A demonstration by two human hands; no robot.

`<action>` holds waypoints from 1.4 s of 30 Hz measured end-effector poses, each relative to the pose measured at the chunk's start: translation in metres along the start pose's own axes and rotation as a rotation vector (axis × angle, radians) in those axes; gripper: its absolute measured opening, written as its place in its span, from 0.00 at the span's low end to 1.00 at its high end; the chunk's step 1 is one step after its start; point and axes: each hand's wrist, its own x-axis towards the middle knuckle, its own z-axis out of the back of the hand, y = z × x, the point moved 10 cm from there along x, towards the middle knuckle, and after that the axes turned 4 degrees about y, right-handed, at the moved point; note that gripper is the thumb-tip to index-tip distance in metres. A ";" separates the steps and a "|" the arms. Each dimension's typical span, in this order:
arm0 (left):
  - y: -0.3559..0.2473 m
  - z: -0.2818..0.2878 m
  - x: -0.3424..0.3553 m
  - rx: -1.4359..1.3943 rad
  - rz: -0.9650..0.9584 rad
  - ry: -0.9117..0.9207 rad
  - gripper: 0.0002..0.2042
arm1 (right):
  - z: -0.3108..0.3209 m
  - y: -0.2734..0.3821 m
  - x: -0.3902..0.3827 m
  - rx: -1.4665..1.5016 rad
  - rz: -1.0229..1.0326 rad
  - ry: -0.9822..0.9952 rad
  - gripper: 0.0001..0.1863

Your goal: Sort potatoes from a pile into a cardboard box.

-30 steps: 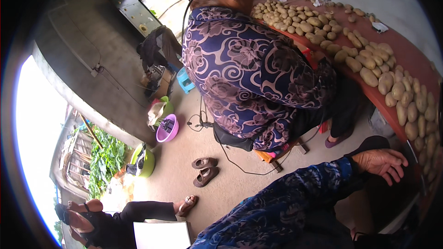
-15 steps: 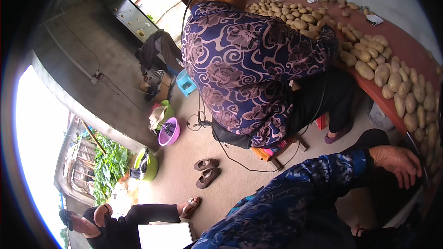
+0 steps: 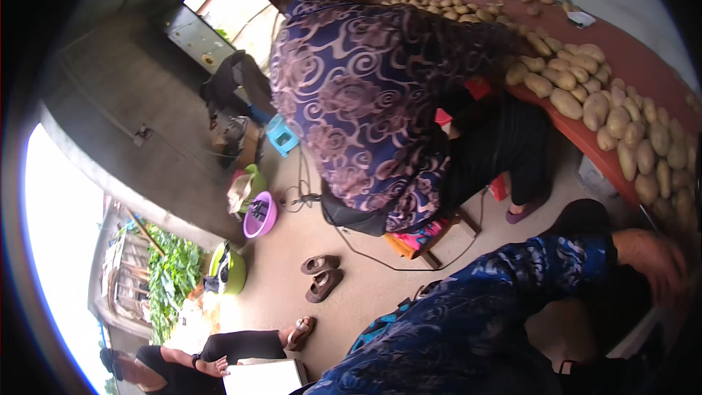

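Dimly, at the head view's right rim, the left hand (image 3: 654,263) extends from a blue sleeve (image 3: 570,260) beside the near edge of the red-brown table (image 3: 621,55), its fingers too blurred to tell whether they grip anything; the right hand's state cannot be told either. Potatoes (image 3: 618,121) lie in a long spread along that table, the closest just beyond the left hand. Leftward, a co-worker (image 3: 358,102) leans toward the table, with brown shoes (image 3: 322,285) on the floor behind.
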 end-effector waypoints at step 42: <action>-0.035 0.173 0.062 -0.018 -0.074 -0.662 0.09 | 0.019 0.134 0.056 -0.786 0.351 -0.391 0.17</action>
